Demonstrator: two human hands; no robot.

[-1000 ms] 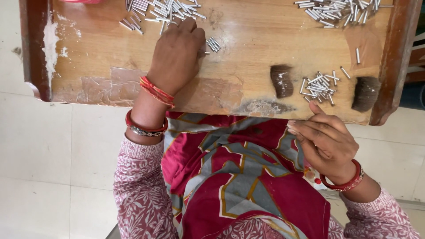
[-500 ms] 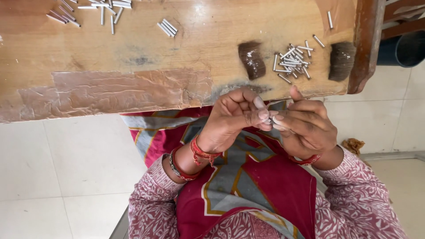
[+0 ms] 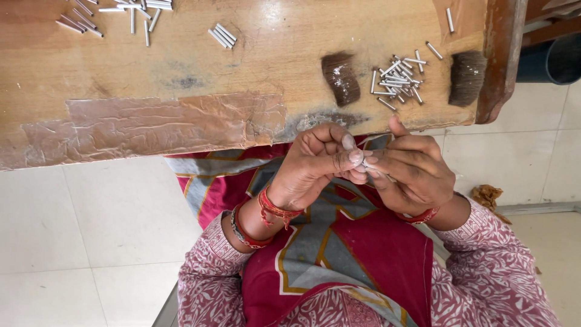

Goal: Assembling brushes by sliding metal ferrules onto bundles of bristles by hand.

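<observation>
My left hand point(image 3: 318, 166) and my right hand point(image 3: 411, 172) meet fingertip to fingertip over my lap, just below the near edge of the wooden board point(image 3: 254, 66). Between the pinched fingers sits a small whitish tube-like piece point(image 3: 363, 160), mostly hidden by the fingers. Red bangles ring both wrists. A small heap of thin metal tubes point(image 3: 396, 79) lies on the board above my right hand, between two dark brown brush-like pads point(image 3: 340, 77) point(image 3: 467, 77).
More metal tubes lie at the board's far left point(image 3: 115, 15), and a short row of them point(image 3: 223, 35) near the middle. A taped patch point(image 3: 175, 121) covers the near edge. A raised wooden rim point(image 3: 501, 54) bounds the right side. Pale floor tiles surround me.
My left hand has come off the board from the far tubes and down to my lap, meeting my right hand. The view has shifted so the board sits higher and further left.
</observation>
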